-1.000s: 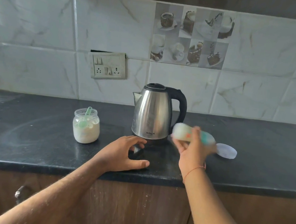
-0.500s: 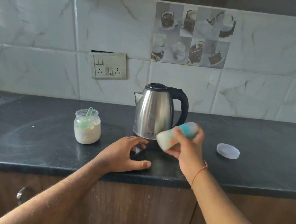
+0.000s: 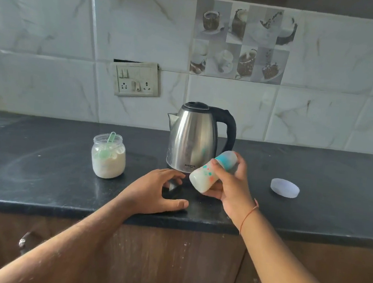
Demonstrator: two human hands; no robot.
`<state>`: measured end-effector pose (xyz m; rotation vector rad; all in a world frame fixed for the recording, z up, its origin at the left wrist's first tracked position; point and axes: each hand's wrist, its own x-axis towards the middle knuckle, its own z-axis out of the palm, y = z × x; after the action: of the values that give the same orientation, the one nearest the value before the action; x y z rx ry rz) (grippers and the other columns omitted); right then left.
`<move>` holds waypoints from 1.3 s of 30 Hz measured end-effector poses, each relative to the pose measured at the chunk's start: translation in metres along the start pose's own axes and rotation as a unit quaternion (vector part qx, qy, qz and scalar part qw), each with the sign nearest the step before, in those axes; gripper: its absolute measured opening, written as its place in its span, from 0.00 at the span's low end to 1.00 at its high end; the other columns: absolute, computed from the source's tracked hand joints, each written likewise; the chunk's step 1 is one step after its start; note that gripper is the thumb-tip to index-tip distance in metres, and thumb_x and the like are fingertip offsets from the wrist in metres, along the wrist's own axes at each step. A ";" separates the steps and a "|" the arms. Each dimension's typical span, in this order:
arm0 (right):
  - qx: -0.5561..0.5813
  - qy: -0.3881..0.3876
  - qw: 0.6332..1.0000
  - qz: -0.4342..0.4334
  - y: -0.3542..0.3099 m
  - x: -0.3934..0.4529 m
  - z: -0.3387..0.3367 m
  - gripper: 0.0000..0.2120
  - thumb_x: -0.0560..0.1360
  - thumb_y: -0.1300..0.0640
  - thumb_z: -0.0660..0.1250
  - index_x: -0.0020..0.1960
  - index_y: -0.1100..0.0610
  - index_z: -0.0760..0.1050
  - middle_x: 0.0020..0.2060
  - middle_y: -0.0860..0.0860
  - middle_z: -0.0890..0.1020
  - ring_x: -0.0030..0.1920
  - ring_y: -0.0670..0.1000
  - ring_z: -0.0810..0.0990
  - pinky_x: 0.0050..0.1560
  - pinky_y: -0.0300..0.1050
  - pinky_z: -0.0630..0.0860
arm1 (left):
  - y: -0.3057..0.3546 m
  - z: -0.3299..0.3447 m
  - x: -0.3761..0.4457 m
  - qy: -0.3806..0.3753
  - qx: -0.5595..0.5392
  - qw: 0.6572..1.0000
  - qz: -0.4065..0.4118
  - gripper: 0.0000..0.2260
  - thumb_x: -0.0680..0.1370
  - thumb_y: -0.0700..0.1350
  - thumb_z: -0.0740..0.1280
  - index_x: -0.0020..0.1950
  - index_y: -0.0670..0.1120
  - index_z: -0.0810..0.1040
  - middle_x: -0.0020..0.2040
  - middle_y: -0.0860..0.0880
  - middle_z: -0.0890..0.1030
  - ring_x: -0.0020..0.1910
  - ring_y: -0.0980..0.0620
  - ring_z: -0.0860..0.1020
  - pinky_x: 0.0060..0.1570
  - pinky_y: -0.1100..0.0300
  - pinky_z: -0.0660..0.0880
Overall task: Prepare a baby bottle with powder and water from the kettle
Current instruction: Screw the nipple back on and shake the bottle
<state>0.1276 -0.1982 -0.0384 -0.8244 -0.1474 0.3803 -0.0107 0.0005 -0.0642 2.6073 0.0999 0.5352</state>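
Gripped baby bottle tilted in right hand, above counter before kettle; rested left hand loosely spread, empty.

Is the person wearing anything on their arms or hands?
Only one thing shows: a thin red-orange thread bracelet tied around the wrist of the right hand. Both forearms are bare, with no sleeves in view. The left hand has no rings, watch or gloves showing.
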 end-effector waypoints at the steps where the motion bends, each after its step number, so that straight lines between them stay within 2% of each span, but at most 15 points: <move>1: -0.004 0.009 1.000 -0.007 -0.002 0.001 0.004 0.32 0.78 0.56 0.78 0.74 0.44 0.65 0.65 0.55 0.77 0.60 0.62 0.84 0.45 0.66 0.87 | -0.001 -0.001 0.000 0.000 0.003 1.000 0.000 0.38 0.71 0.73 0.76 0.77 0.61 0.74 0.62 0.67 0.81 0.57 0.69 0.77 0.55 0.71 0.73; 4: 0.152 0.144 0.971 -0.112 0.000 0.015 -0.007 0.35 0.79 0.54 0.78 0.76 0.48 0.60 0.70 0.57 0.74 0.61 0.62 0.85 0.42 0.59 0.87 | -0.001 0.000 0.000 -0.003 -0.003 1.000 0.002 0.38 0.71 0.74 0.76 0.77 0.61 0.75 0.62 0.67 0.81 0.58 0.69 0.78 0.57 0.69 0.74; 8: 0.049 0.013 0.999 -0.002 0.003 0.002 0.001 0.29 0.79 0.56 0.77 0.73 0.47 0.66 0.64 0.55 0.79 0.60 0.62 0.85 0.42 0.64 0.86 | -0.003 0.000 0.000 -0.002 -0.003 1.000 0.008 0.39 0.71 0.74 0.75 0.78 0.60 0.75 0.62 0.67 0.81 0.58 0.67 0.78 0.56 0.71 0.74; 12: 0.171 0.127 0.971 -0.105 0.002 0.016 -0.011 0.35 0.77 0.52 0.79 0.76 0.48 0.63 0.69 0.58 0.77 0.62 0.65 0.85 0.44 0.62 0.87 | -0.001 -0.001 0.000 -0.008 0.000 1.000 0.007 0.37 0.71 0.74 0.75 0.77 0.61 0.74 0.63 0.67 0.81 0.58 0.67 0.78 0.54 0.71 0.73; 15: 0.021 0.036 0.998 -0.051 0.005 0.003 -0.004 0.33 0.79 0.53 0.77 0.76 0.44 0.63 0.65 0.54 0.77 0.60 0.62 0.85 0.48 0.69 0.86 | -0.001 -0.001 0.000 -0.009 0.000 1.000 0.007 0.37 0.72 0.73 0.75 0.77 0.61 0.74 0.62 0.67 0.81 0.57 0.67 0.78 0.53 0.70 0.73; 16: 0.026 0.032 0.999 -0.030 0.003 0.002 -0.002 0.31 0.79 0.54 0.77 0.75 0.45 0.64 0.64 0.54 0.78 0.59 0.61 0.85 0.48 0.70 0.86 | -0.001 -0.001 0.000 -0.006 0.000 1.000 0.008 0.36 0.72 0.73 0.75 0.77 0.61 0.74 0.62 0.67 0.81 0.57 0.67 0.78 0.54 0.69 0.73; 20: 0.176 0.161 0.963 -0.126 0.001 0.015 -0.004 0.33 0.80 0.55 0.76 0.76 0.48 0.60 0.71 0.57 0.75 0.63 0.61 0.84 0.42 0.60 0.87 | 0.000 -0.002 0.000 -0.009 0.003 1.000 0.004 0.37 0.72 0.74 0.75 0.77 0.61 0.74 0.62 0.68 0.80 0.58 0.67 0.78 0.54 0.70 0.73; 23: 0.004 0.046 0.997 -0.062 0.007 0.003 0.002 0.32 0.79 0.55 0.77 0.75 0.45 0.63 0.66 0.55 0.77 0.60 0.61 0.85 0.44 0.66 0.87 | 0.000 -0.002 0.000 -0.010 0.010 1.000 0.003 0.36 0.72 0.73 0.75 0.77 0.62 0.73 0.62 0.68 0.80 0.57 0.67 0.78 0.53 0.71 0.73; 27: 0.144 0.158 0.969 -0.125 0.003 0.011 -0.004 0.35 0.80 0.56 0.75 0.78 0.46 0.58 0.69 0.57 0.74 0.62 0.61 0.83 0.43 0.62 0.88 | -0.001 -0.001 0.000 -0.008 0.000 1.000 0.000 0.38 0.71 0.74 0.75 0.77 0.61 0.74 0.62 0.68 0.81 0.58 0.66 0.78 0.56 0.66 0.75; 28: 0.132 0.155 0.972 -0.121 0.004 0.011 -0.001 0.34 0.80 0.56 0.75 0.78 0.46 0.59 0.69 0.56 0.75 0.63 0.61 0.83 0.42 0.61 0.88 | -0.002 0.000 0.000 -0.007 0.000 1.000 -0.001 0.38 0.71 0.74 0.75 0.77 0.61 0.74 0.62 0.68 0.81 0.58 0.66 0.78 0.56 0.66 0.75; 31: -0.033 0.038 0.996 -0.071 0.011 0.000 0.005 0.32 0.79 0.55 0.77 0.75 0.43 0.63 0.65 0.53 0.76 0.60 0.60 0.84 0.41 0.63 0.87 | -0.001 -0.001 0.001 -0.010 0.010 1.000 0.002 0.37 0.71 0.74 0.75 0.77 0.62 0.73 0.62 0.69 0.80 0.58 0.66 0.78 0.55 0.68 0.74; 34: 0.111 0.149 0.973 -0.138 0.005 0.002 0.002 0.35 0.80 0.55 0.75 0.76 0.42 0.58 0.70 0.54 0.73 0.58 0.57 0.83 0.39 0.58 0.87 | -0.002 -0.001 0.001 -0.008 0.011 1.000 0.001 0.37 0.71 0.74 0.74 0.77 0.62 0.73 0.62 0.69 0.80 0.58 0.66 0.78 0.55 0.68 0.74; 35: 0.102 0.162 0.970 -0.146 0.006 0.005 0.001 0.34 0.80 0.55 0.75 0.76 0.41 0.57 0.70 0.54 0.72 0.58 0.56 0.83 0.40 0.58 0.87 | -0.002 0.000 0.001 -0.006 0.007 1.000 0.001 0.37 0.71 0.74 0.75 0.77 0.62 0.74 0.61 0.69 0.80 0.57 0.66 0.78 0.55 0.68 0.74; 37: -0.060 0.054 0.990 -0.118 0.011 -0.003 0.004 0.32 0.79 0.54 0.76 0.74 0.39 0.61 0.67 0.53 0.74 0.60 0.58 0.83 0.43 0.64 0.87 | -0.002 0.000 0.001 -0.004 0.003 1.000 0.005 0.37 0.71 0.74 0.74 0.76 0.62 0.74 0.61 0.68 0.81 0.57 0.66 0.78 0.55 0.68 0.74; 39: -0.238 -0.047 0.964 -0.106 0.022 -0.007 0.007 0.32 0.78 0.52 0.78 0.72 0.35 0.64 0.65 0.52 0.75 0.60 0.59 0.84 0.46 0.67 0.87 | -0.001 -0.001 0.001 -0.006 0.004 1.000 0.008 0.35 0.71 0.75 0.74 0.75 0.64 0.74 0.61 0.68 0.81 0.56 0.64 0.79 0.56 0.64 0.77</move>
<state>0.1131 -0.1828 -0.0494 -1.2526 -0.4235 0.1804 -0.0096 0.0021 -0.0637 2.6209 0.0765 0.5252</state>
